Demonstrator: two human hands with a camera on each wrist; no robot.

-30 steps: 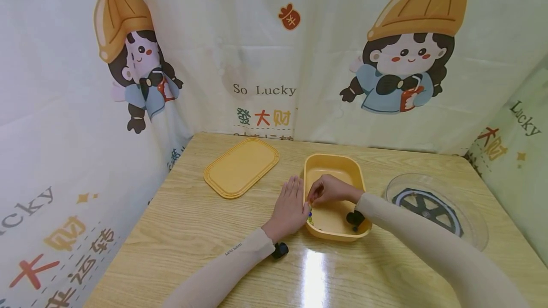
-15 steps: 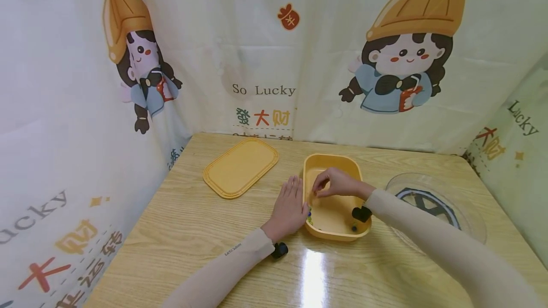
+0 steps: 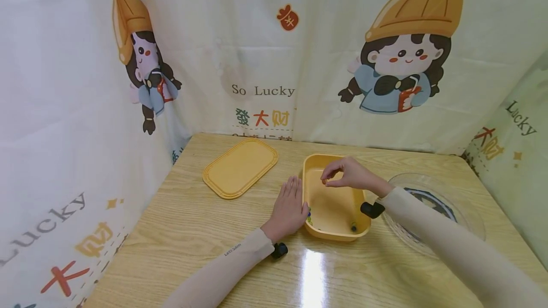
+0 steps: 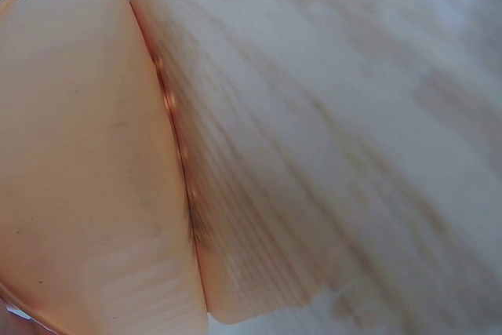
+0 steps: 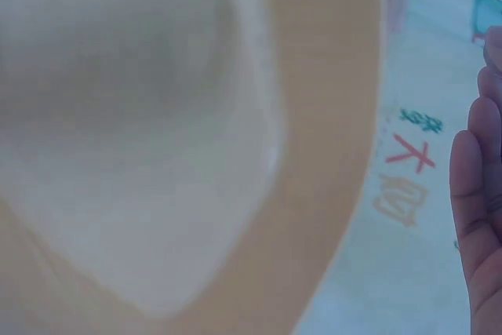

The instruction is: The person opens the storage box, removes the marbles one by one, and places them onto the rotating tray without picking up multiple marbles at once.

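Note:
Between thumb and forefinger, my right hand (image 3: 355, 176) pinches a small orange-red ball (image 3: 324, 181), held over the far part of a yellow-orange plastic box (image 3: 334, 203). My left hand (image 3: 286, 213) lies with straight fingers along the box's left side, its thumb at the rim. Several small blue and yellow-green balls (image 3: 309, 216) gather inside by the left wall, partly hidden by the rim. A darker ball (image 3: 353, 226) sits at the near right corner. The left wrist view shows the box's outer wall (image 4: 86, 154); in the right wrist view the fingers (image 5: 469, 194) appear at the right edge.
A matching yellow-orange lid (image 3: 240, 168) lies flat at the back left of the wooden table (image 3: 205, 236). On the right, a clear round dish (image 3: 468, 213) with a black wheel-like pattern is partly covered by the right forearm. A printed curtain (image 3: 257, 51) encloses the table.
My right hand has risen from the box's left wall with the orange-red ball, moving away and to the right. The dark ball at the near right has come into view. My left hand stays put.

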